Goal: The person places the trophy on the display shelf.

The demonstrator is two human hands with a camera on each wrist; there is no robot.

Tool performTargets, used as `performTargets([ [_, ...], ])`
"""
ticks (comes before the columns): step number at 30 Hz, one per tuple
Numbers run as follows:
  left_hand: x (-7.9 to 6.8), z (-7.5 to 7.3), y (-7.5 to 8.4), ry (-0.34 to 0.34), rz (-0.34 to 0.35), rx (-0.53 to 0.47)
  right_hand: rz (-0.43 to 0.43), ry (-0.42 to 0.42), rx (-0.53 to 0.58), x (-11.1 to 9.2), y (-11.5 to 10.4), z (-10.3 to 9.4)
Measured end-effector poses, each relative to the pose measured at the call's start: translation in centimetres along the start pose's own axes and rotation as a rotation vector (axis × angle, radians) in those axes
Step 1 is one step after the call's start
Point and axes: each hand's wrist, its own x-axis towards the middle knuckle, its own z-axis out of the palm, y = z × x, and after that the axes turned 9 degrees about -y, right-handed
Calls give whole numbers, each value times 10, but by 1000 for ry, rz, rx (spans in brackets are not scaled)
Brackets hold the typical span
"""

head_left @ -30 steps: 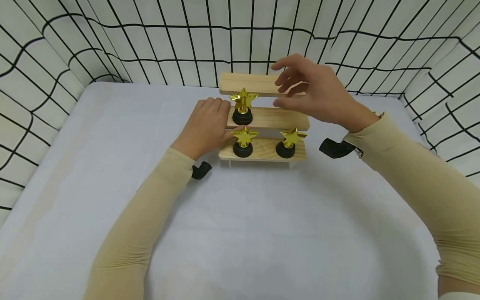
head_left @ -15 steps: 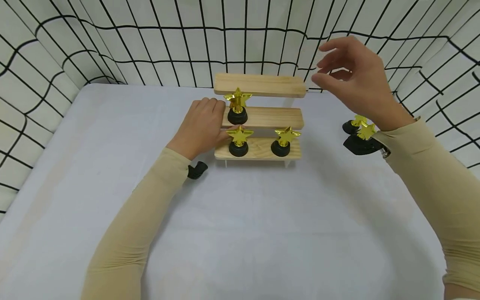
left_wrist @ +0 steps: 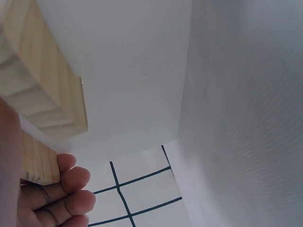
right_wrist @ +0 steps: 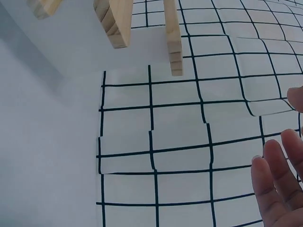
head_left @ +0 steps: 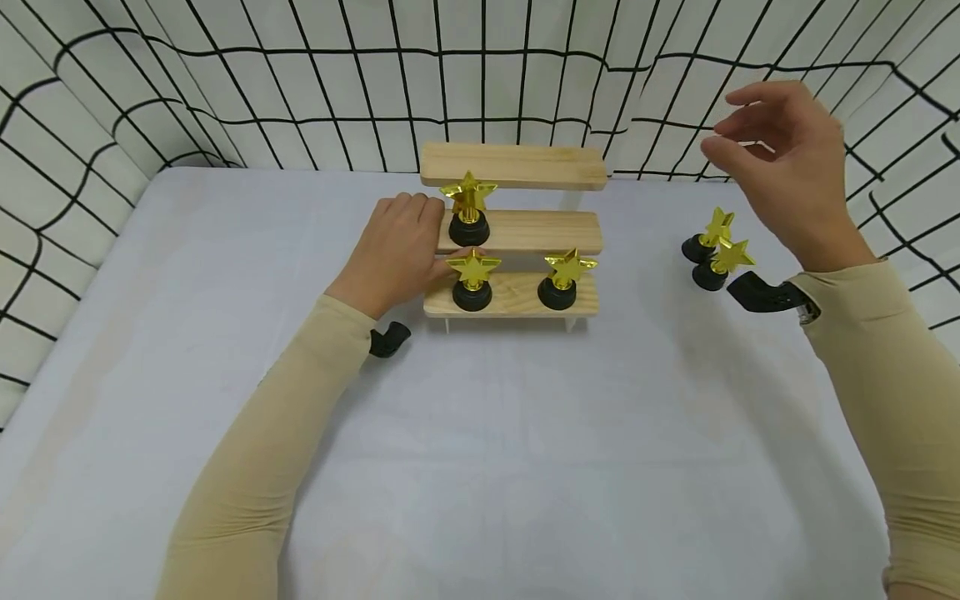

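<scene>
A three-tier wooden display stand (head_left: 540,232) stands mid-table. My left hand (head_left: 393,250) grips the left end of its middle tier; the left wrist view shows the fingers (left_wrist: 78,179) curled around the plank end (left_wrist: 41,158). One gold star trophy (head_left: 469,227) with a black base is on that tier's left part. Below it, on the lowest tier, are a left star trophy (head_left: 472,292) and a right one (head_left: 559,292). My right hand (head_left: 798,175) holds nothing, raised right of the stand with loosely bent fingers. Near it, two more star trophies (head_left: 697,248) (head_left: 708,275) stand close together.
White cloth covers the table (head_left: 480,467). A white backdrop with a black grid (head_left: 483,83) rises behind and along both sides. A black wrist-mounted device (head_left: 765,293) sticks out by the right cuff, another (head_left: 390,340) by the left one.
My right hand has moved away from the stand to the right, uncovering the top tier and the two trophies on the table. The left hand keeps its grip on the stand.
</scene>
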Motion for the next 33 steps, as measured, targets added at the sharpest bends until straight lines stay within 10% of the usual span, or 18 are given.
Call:
performTargets([
  [15,0,1,0,1,-2,5,53,226,54,-23,32,-8],
  [33,-1,2,0,26,5,2,206,268,106,-56,99,-8],
])
